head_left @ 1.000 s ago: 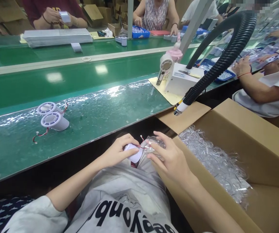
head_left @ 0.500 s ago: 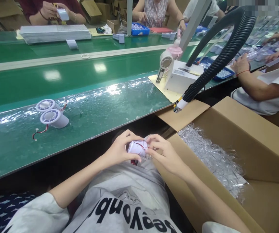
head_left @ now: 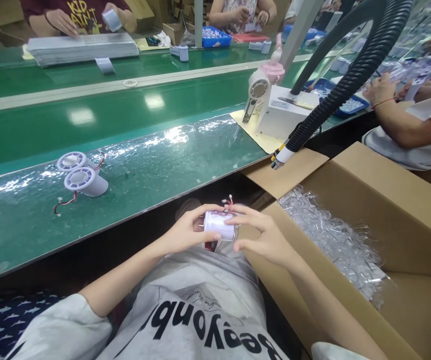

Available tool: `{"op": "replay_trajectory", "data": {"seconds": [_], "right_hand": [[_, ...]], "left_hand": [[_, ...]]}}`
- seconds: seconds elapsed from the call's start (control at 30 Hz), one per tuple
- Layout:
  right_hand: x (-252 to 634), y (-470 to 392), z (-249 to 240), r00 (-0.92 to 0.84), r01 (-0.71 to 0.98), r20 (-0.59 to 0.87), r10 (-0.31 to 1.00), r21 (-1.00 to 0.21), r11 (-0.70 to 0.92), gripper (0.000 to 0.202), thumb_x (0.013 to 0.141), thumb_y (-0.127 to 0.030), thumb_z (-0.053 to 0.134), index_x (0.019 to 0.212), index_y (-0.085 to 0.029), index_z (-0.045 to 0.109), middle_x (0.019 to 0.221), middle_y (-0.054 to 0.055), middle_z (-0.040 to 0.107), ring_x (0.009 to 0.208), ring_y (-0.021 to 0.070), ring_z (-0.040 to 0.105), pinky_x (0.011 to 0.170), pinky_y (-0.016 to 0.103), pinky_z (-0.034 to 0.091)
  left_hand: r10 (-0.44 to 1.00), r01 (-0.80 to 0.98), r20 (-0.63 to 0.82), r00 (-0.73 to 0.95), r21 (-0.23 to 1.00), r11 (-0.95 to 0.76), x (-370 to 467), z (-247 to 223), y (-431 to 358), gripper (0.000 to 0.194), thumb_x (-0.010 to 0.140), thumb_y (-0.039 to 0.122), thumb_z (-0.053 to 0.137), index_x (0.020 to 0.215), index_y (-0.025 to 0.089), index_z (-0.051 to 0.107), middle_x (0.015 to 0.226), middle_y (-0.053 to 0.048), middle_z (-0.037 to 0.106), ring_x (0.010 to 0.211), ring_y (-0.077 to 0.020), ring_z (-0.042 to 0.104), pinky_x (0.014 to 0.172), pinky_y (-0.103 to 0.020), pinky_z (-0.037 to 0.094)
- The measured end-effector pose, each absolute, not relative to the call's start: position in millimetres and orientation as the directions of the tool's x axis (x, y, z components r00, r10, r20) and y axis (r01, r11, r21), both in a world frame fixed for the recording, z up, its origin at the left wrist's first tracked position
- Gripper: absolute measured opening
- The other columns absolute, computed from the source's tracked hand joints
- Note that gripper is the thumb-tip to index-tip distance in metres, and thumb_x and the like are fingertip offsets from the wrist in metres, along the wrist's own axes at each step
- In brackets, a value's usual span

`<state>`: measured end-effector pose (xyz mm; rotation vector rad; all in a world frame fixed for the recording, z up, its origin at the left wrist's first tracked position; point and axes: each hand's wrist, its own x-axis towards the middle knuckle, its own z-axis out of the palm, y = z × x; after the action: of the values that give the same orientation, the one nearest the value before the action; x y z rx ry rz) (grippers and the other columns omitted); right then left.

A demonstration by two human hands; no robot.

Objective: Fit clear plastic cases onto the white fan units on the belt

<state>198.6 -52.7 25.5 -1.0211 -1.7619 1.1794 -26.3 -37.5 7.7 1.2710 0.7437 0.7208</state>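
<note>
Above my lap, a white cylindrical part [head_left: 217, 225] lies on its side between my hands, with red and black wires [head_left: 230, 201] standing up behind it. My left hand [head_left: 189, 230] grips its left end between thumb and fingers. My right hand [head_left: 262, 232] has its fingers on the right end, where a clear plastic piece partly shows. Two similar white parts with round slotted heads [head_left: 84, 180] stand on the green table [head_left: 155, 170] at the left, their wires trailing out.
An open cardboard box [head_left: 395, 215] of clear plastic pieces is at my right. A black flexible hose [head_left: 350, 75] hangs over its far side, near a white device [head_left: 281, 112] and a handheld fan [head_left: 257, 92]. Other people work across the belt and at the right.
The white part has turned in my hands, so its wires now stick up at the far side instead of lying across its front. My right thumb has moved lower.
</note>
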Motion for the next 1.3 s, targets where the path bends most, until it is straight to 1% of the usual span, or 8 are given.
{"op": "replay_trajectory", "data": {"seconds": [0.07,0.17,0.3,0.47,0.8,1.03,1.17,1.3], "right_hand": [[200,-57,26,-0.446,0.305,0.226,0.866,-0.871,0.385,0.038,0.079,-0.039,0.079,0.114,-0.026,0.07,0.134,0.008,0.061,0.124,0.0292,0.057,0.106,0.047,0.047],[201,-63,26,-0.455,0.352,0.254,0.854,-0.83,0.434,0.036,0.085,-0.038,0.073,0.118,-0.024,0.065,0.134,0.01,0.061,0.123,0.0285,0.059,0.105,0.045,0.049],[203,-65,27,-0.448,0.322,0.224,0.865,-0.863,0.39,0.039,0.084,-0.038,0.075,0.117,-0.023,0.061,0.134,0.01,0.061,0.118,0.0284,0.062,0.101,0.044,0.054],[203,-66,33,-0.449,0.253,0.15,0.881,-0.924,0.287,0.046,0.078,-0.037,0.081,0.117,-0.025,0.06,0.127,0.007,0.064,0.107,0.0247,0.066,0.096,0.042,0.057],[201,-66,41,-0.452,0.137,-0.037,0.891,-0.99,0.029,0.042,0.078,-0.029,0.081,0.114,-0.029,0.06,0.11,0.001,0.064,0.102,0.019,0.064,0.087,0.03,0.058],[199,-64,36,-0.451,0.033,-0.178,0.874,-0.982,-0.183,0.042,0.078,-0.04,0.08,0.109,-0.023,0.057,0.109,0.005,0.065,0.087,0.0161,0.064,0.073,0.025,0.055],[196,-63,36,-0.46,-0.01,-0.226,0.858,-0.966,-0.259,0.045,0.078,-0.048,0.078,0.107,-0.022,0.055,0.097,0.002,0.066,0.072,0.012,0.063,0.066,0.023,0.054],[193,-63,34,-0.453,-0.064,-0.265,0.851,-0.942,-0.328,0.046,0.078,-0.054,0.076,0.101,-0.021,0.054,0.082,-0.002,0.064,0.067,0.0125,0.065,0.061,0.022,0.056]], "left_hand": [[0.826,-0.102,-0.124,0.549,0.972,0.213,-27,7,-40,0.055,0.076,0.035,0.077,0.126,0.021,0.057,0.131,-0.011,0.058,0.105,-0.0212,0.064,0.09,-0.034,0.054],[0.802,-0.107,-0.134,0.582,0.965,0.239,-30,10,-43,0.066,0.075,0.038,0.077,0.134,0.024,0.052,0.137,-0.012,0.056,0.103,-0.0236,0.066,0.084,-0.035,0.057],[0.803,-0.046,-0.019,0.595,0.997,0.057,-35,17,-45,0.076,0.068,0.028,0.084,0.137,0.027,0.052,0.147,-0.011,0.048,0.126,-0.0283,0.055,0.103,-0.038,0.049],[0.782,-0.002,0.093,0.616,0.993,-0.117,-40,21,-45,0.078,0.066,0.024,0.085,0.137,0.027,0.054,0.141,-0.012,0.054,0.126,-0.0288,0.056,0.105,-0.041,0.047],[0.753,0.044,0.172,0.635,0.965,-0.257,-44,24,-45,0.081,0.066,0.025,0.085,0.14,0.029,0.052,0.142,-0.011,0.054,0.128,-0.0284,0.055,0.108,-0.041,0.044],[0.734,0.062,0.209,0.647,0.944,-0.324,-46,23,-44,0.086,0.065,0.024,0.086,0.142,0.029,0.049,0.144,-0.012,0.053,0.132,-0.0299,0.051,0.111,-0.043,0.042],[0.732,0.063,0.22,0.645,0.939,-0.337,-46,23,-43,0.086,0.065,0.024,0.086,0.142,0.03,0.049,0.144,-0.011,0.053,0.133,-0.0302,0.05,0.112,-0.045,0.041],[0.725,0.059,0.229,0.65,0.936,-0.348,-46,24,-42,0.087,0.064,0.023,0.087,0.142,0.03,0.049,0.144,-0.012,0.053,0.133,-0.0311,0.05,0.112,-0.047,0.04]]}}
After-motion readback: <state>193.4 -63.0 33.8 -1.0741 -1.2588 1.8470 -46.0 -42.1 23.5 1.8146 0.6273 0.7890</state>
